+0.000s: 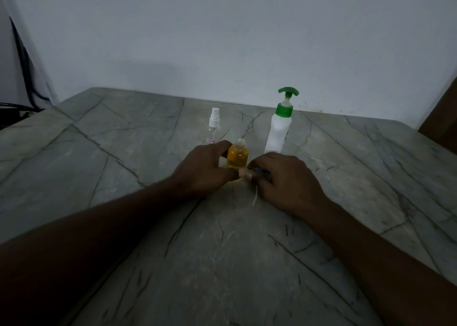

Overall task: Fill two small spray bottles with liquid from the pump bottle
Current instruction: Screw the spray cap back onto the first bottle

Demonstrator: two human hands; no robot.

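Note:
A small clear spray bottle (237, 156) with yellow-orange liquid stands uncapped on the table, its threaded neck bare. My left hand (202, 167) grips its left side. My right hand (284, 177) is closed on the bottle's spray cap just to the right; the cap's thin dip tube (255, 198) hangs out below the fingers. A second small spray bottle (213, 126), clear with a white sprayer on, stands behind my left hand. The white pump bottle (279, 130) with a green pump stands upright at the back right.
The grey marble-pattern table (123, 152) meets a pale wall at the back. Dark cables (24, 73) hang at the far left. A brown piece of furniture (442, 118) sits at the right edge.

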